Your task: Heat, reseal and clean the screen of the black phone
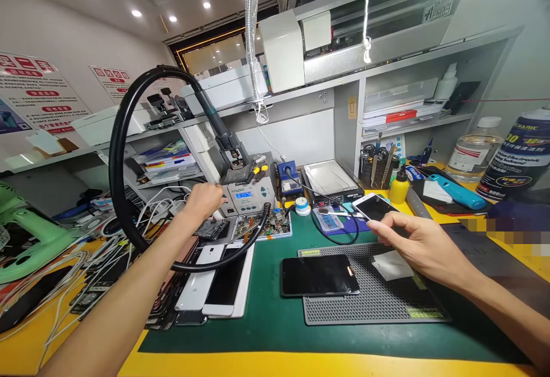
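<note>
My left hand reaches to the left side of the hot air rework station, whose blue display is lit. Its fingers are curled closed, and whatever is in them is hidden. The station's black hose loops around my left forearm. My right hand grips a white-framed smartphone by its near edge, above the mat's right side. A black smartphone lies face up, partly on the grey perforated mat. Beside it on the mat is a white cloth or paper, below my right hand.
White phones lie left of centre, beside stacked phone parts and tangled white cables. Circuit boards sit before the station. A yellow bottle, a clear bottle and a spray can stand at right.
</note>
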The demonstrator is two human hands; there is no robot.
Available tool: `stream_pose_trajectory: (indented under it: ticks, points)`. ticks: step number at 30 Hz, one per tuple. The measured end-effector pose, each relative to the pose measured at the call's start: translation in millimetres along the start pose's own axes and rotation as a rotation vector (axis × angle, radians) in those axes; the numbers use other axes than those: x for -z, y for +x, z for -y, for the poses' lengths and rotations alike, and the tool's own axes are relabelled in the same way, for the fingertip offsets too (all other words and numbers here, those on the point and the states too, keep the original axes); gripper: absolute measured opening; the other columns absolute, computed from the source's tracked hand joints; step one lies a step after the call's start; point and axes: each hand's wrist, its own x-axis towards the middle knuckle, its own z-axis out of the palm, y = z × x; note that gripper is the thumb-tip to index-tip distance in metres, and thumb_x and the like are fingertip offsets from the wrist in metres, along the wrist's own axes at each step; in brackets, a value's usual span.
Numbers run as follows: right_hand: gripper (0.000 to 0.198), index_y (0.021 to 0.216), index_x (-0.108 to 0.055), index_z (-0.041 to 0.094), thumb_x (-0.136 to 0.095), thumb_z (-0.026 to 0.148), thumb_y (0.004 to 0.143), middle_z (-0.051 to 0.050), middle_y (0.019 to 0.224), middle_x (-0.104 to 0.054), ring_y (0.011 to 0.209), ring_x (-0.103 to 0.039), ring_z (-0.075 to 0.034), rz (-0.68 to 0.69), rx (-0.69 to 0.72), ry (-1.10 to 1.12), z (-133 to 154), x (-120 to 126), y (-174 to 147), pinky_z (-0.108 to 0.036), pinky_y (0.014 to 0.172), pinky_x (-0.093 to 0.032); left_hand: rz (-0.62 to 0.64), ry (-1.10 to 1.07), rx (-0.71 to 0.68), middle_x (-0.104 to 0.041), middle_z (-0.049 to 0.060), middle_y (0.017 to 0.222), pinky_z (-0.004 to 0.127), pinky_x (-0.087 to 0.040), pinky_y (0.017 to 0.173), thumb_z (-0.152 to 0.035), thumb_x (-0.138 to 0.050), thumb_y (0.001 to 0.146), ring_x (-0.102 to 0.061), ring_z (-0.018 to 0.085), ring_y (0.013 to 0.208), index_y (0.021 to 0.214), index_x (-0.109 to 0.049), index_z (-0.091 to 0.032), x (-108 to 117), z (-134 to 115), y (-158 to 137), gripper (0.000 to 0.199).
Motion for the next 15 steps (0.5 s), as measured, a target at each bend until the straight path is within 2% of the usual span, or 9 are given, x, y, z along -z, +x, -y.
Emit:
stream_pose_trajectory:
  ticks: [8,15]
  points:
    - [0.061,0.054,-0.048,0.021,-0.051,0.071,0.09,0.0,0.057,-0.047,0.055,-0.04,-0.015,-0.144,0.03,0.02,-7.6,-3.5,2.5,-0.03,0.053,-0.031,-0.003,-0.019,-0.004,-0.063,0.012,0.126,0.046,-0.057,0.09,-0.039,-0.063,0.095,-0.065,0.025,0.108,0.126,-0.06,-0.016,-1.9,1.0,0.8,0.038]
    - [0.06,0.053,-0.051,0.021,-0.053,0.07,0.088,0.0,0.055,-0.048,0.054,-0.04,-0.016,-0.157,0.038,0.019,-7.3,-4.6,2.1,-0.031,0.052,-0.031,0.008,-0.001,-0.011,-0.065,0.011,0.123,0.046,-0.057,0.089,-0.039,-0.063,0.096,-0.066,0.025,0.106,0.124,-0.061,-0.016,3.2,0.0,-0.7,0.037]
